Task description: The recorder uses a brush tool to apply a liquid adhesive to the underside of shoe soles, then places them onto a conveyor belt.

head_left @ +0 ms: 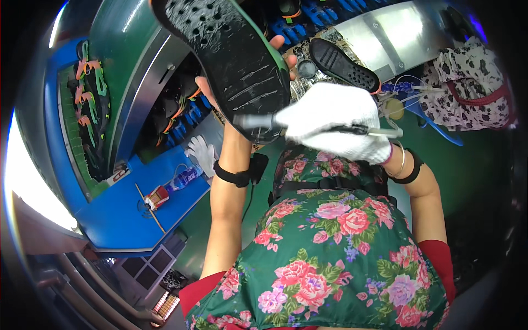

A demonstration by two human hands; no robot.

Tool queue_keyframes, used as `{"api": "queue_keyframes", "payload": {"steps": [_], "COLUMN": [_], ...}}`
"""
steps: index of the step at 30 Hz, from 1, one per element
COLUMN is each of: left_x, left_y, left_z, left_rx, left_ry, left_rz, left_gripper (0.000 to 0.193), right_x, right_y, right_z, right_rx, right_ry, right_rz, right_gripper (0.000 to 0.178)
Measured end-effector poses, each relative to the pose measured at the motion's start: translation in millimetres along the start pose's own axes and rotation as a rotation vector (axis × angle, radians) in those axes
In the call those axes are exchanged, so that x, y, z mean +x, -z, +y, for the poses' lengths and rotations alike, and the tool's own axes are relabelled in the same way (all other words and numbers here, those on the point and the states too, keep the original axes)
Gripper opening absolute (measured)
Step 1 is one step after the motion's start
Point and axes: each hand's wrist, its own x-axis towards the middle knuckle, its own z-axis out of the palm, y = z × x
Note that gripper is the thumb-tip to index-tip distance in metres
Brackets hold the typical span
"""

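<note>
My bare left hand grips a black shoe sole from behind, its fingers showing at both edges. The sole is raised and tilted, with grooves at the near end and holes at the far end, where the surface looks wet and glossy. In a white knit glove, my right hand is closed around a brush with a pale handle end. The brush head is smeared by motion and lies over the sole's near end; whether it touches I cannot tell. Beyond the glove lies another black sole with an orange edge.
A small round grey container stands on the crinkled work surface. Shoes with orange laces stand on a green belt at left. The blue table bears a white glove, a bottle and a red-and-white packet. Spotted cloth hangs at right.
</note>
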Motion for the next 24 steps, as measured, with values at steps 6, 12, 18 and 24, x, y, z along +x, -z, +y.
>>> {"api": "queue_keyframes", "payload": {"steps": [6, 12, 18, 24], "left_x": [2.3, -6.7, -3.1, 2.3], "left_y": [-4.9, -10.2, -9.0, -11.6], "left_z": [-3.7, 7.6, 21.0, 27.8], "left_rx": [-0.029, -0.059, 0.094, 0.241], "left_ry": [-0.028, 0.042, 0.210, 0.167], "left_rz": [0.043, -0.006, 0.083, 0.240], "left_gripper": [0.117, 0.116, 0.112, 0.114], "right_x": [-5.0, 4.6, -9.9, 9.2], "right_y": [-9.1, 5.6, -3.0, -3.9], "right_z": [-15.2, -4.2, -2.6, 2.3], "right_rx": [-0.087, -0.134, -0.100, -0.154], "right_ry": [0.000, 0.038, 0.158, 0.118], "right_rz": [-0.205, -0.182, -0.384, -0.244], "right_gripper": [0.021, 0.022, 0.030, 0.026]}}
